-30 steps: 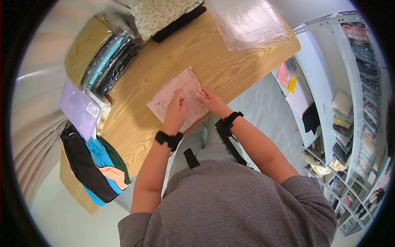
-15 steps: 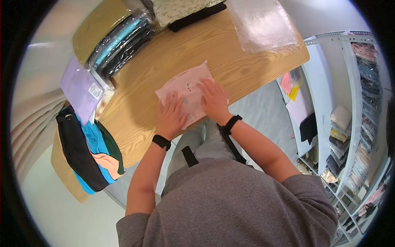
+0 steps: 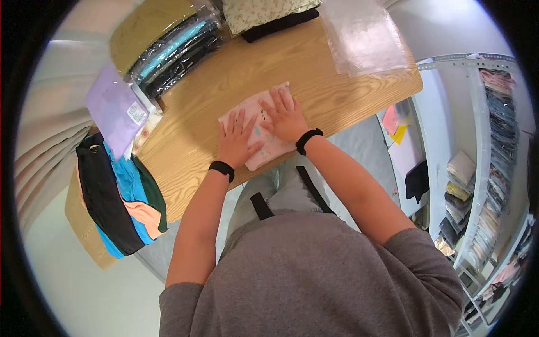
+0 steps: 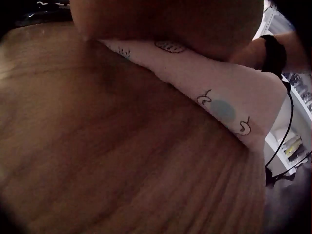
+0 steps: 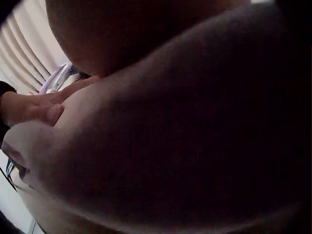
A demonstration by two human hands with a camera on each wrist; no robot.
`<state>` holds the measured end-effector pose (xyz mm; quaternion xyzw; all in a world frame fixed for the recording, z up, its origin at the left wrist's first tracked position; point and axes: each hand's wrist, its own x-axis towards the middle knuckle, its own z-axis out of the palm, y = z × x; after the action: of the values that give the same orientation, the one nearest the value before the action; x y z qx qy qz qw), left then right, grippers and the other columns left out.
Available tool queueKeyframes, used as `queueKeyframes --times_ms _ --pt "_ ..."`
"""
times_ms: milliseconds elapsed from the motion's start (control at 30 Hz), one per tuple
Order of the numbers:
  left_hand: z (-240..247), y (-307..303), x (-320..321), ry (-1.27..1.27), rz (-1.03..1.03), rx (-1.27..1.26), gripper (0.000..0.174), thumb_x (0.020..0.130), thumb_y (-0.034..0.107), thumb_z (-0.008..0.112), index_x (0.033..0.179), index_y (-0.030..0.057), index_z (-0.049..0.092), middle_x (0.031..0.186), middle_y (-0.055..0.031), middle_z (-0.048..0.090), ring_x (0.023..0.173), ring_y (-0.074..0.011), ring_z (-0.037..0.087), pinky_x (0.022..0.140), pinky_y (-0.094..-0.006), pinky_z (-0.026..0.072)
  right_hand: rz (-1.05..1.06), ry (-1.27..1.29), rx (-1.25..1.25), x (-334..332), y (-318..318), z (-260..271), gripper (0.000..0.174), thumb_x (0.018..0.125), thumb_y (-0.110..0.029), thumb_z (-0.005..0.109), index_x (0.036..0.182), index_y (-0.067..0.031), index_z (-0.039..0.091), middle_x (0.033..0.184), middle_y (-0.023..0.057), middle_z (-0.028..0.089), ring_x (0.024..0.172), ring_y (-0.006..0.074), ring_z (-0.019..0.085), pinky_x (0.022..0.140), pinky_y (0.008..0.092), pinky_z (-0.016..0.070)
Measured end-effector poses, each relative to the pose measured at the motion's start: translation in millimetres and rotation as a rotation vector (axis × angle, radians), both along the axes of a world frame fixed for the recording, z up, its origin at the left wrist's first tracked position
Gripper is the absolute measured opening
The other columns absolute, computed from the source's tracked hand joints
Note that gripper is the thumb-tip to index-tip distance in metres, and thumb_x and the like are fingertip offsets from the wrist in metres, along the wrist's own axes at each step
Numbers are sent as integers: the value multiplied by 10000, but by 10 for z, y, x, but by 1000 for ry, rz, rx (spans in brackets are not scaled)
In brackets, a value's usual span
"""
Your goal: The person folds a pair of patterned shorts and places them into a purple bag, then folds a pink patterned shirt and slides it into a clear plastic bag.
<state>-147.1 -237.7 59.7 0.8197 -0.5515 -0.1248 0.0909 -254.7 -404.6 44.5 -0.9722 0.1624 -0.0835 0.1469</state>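
Note:
A folded pink cloth (image 3: 265,150) with a small printed pattern lies on the wooden table near its front edge. My left hand (image 3: 236,143) rests on the cloth's left part, fingers spread and straight. On its upper right part my right hand (image 3: 286,119) lies flat, fingers extended toward the far edge. In the left wrist view, the cloth's side (image 4: 190,78) shows dark line drawings and a pale blue spot below the hand. The right wrist view is dark, with the cloth (image 5: 83,146) bulging close to the camera and the left hand (image 5: 31,108) beyond it.
Clear plastic bags (image 3: 368,42) lie at the far right. Bagged garments (image 3: 179,53) and a floral folded cloth (image 3: 264,14) stand at the back. A purple package (image 3: 115,109) and loose black trousers (image 3: 106,194) are at left. Shelves of packed clothes (image 3: 494,151) stand at right.
A second ago my right hand held the cloth's right edge, with the left above it. Both hands then flattened onto the cloth, and the right has moved farther toward its far edge.

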Motion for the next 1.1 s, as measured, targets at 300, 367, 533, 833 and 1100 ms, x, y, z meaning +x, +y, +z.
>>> queueKeyframes --times_ms 300,367,533,833,1100 --pt "-39 491 -230 89 -140 4 759 728 506 614 1365 180 361 1468 -119 215 1355 -322 183 1042 -546 190 56 94 -11 -654 401 128 549 810 -377 552 1324 -229 425 1405 104 337 1300 279 294 1005 557 238" --pt "-97 464 -216 70 -137 7 759 729 509 611 1368 186 358 1469 -117 214 1355 -322 182 1041 -547 194 60 74 -4 -676 388 65 549 818 -384 546 1329 -229 418 1410 98 330 1302 276 292 1006 555 241" --pt "82 423 -204 68 -142 51 744 750 455 610 1374 147 344 1467 -163 181 1351 -351 169 1050 -513 204 34 85 -18 -674 387 35 557 826 -397 538 1342 -236 400 1415 91 323 1307 275 285 1002 553 249" --pt "-176 428 -98 1286 821 -462 398 875 161 563 1215 -16 458 1139 -108 563 955 -157 555 832 -297 448 37 122 -19 -688 389 -35 573 815 -385 547 1342 -218 397 1412 99 326 1315 280 278 1004 552 247" --pt "-51 114 -245 1737 824 -458 430 829 76 595 1224 -20 455 1175 -118 557 1038 -233 559 887 -351 461 68 29 17 -698 386 107 603 810 -374 577 1350 -201 371 1414 118 319 1303 292 304 1017 549 238"
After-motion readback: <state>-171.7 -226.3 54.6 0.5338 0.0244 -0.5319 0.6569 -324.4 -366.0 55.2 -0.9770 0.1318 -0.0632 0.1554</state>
